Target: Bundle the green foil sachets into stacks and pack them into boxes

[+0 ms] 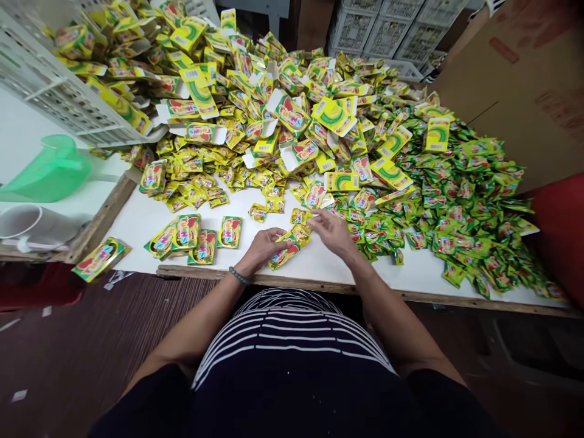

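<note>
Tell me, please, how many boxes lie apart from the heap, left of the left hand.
5 visible: one box at far left, three overlapping boxes in a cluster, and a single box between them and the left hand. The overlap may hide more.

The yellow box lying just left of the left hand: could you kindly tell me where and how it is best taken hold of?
I would pinch the yellow box across its far and near short ends, coming from above on the side facing the left hand. It lies flat, bare table shows beyond both ends, and its left edge is close to another box.
</note>
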Demonstrator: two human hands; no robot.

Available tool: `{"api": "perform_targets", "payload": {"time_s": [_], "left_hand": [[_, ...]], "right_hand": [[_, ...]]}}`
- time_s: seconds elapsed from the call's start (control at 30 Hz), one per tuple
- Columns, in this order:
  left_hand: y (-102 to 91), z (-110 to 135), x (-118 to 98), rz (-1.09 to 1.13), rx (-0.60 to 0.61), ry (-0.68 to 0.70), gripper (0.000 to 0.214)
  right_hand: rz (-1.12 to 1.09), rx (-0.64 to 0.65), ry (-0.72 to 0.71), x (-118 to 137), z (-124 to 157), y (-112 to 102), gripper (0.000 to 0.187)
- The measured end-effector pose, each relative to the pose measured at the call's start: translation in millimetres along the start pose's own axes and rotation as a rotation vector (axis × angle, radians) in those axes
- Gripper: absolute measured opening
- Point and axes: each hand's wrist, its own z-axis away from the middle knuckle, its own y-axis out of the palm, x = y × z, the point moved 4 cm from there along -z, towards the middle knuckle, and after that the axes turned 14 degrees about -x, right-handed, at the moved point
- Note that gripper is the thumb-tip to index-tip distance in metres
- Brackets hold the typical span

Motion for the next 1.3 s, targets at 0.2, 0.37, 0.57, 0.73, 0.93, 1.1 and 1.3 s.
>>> {"api": "perform_targets", "payload": {"time_s": [0.2,0.37,0.57,0.73,0.93,1.1,1.3], "left_hand": [[-4.6,3,0,0.122,-0.074,-0.083,0.052],[-7.4,5,-1,0.106,-0.094,-0.057,0.049],[-14.7,3,1,-0.032,-0.146,0.044,0.039],[-25.2,3,2,-0.196,-0.215,0.111,0.039],[-27.8,1,5,-0.189,-0.22,0.084,0.047],[-26.5,4,6,-0.194,-0.213,0.079,0.045],[-28.4,9,8,-0.167,-0.18,0.064,0.04]], "right_hand": [[0.535,-0.113,-0.137,-39,-34,-38,0.029],[0.413,-0.275,-0.114,-49,-22,-38,0.033],[0.264,-0.009,-0.102,-38,0,-13,0.03],[0.34,-0.129,-0.123,-29,23,-14,0.027],[0.446,0.024,-0.109,-30,33,5,0.013],[0.526,0.055,-0.142,-33,35,6,0.023],[0.35,0.117,-0.161,-26,59,7,0.016]]}}
